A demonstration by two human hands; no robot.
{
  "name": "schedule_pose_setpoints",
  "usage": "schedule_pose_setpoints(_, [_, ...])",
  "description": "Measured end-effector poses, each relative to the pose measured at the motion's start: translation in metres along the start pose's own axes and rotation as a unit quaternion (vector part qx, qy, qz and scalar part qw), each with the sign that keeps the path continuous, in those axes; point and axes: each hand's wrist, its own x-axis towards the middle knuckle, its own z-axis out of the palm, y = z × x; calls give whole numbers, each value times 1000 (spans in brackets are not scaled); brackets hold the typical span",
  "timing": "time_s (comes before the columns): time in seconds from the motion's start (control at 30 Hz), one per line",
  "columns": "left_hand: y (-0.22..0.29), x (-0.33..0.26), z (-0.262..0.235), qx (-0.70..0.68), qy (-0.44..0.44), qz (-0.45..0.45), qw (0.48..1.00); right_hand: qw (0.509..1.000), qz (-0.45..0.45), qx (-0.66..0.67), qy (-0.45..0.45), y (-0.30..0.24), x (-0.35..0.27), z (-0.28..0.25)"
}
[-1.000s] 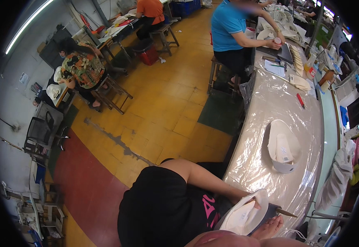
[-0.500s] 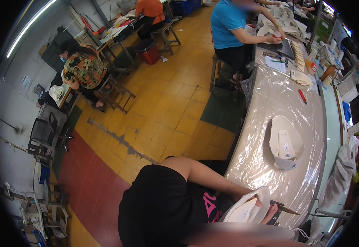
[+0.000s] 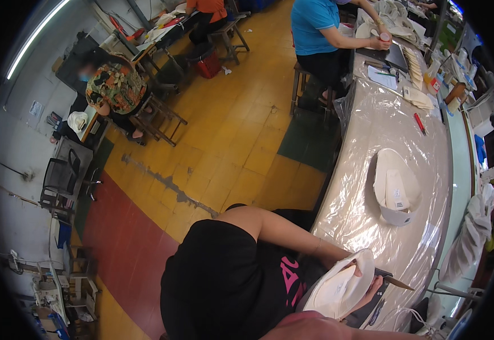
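At the lower edge the left hand (image 3: 346, 262), mostly hidden behind a white shoe upper (image 3: 340, 286), grips its rim, while the right hand (image 3: 371, 289), fingers half hidden, closes on a thin brush (image 3: 394, 280). The curved, pale upper sits over the tabletop (image 3: 371, 130) edge; farther along lies another white upper (image 3: 395, 187).

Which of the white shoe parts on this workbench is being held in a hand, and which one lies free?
The white shoe part at the lower edge is held in a hand beside a thin tool. The other white shoe part lies alone on the plastic-covered bench.
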Motion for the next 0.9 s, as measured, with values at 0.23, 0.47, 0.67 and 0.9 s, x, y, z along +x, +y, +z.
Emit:
schedule_pose_setpoints(0.23, [-3,3,0,-165,-13,-109,980,998,-28,-14,-59,2,15,-27])
schedule_pose_setpoints(0.47, [-23,15,6,-383,35,-185,905,993,-16,5,-119,20,53,-85])
schedule_pose_setpoints(0.67, [-2,7,3,-348,3,-163,923,998,-10,16,-64,13,39,-66])
schedule_pose_setpoints(0.9, [0,6,4,-295,-6,-109,949,998,-12,39,-54,-2,18,-35])
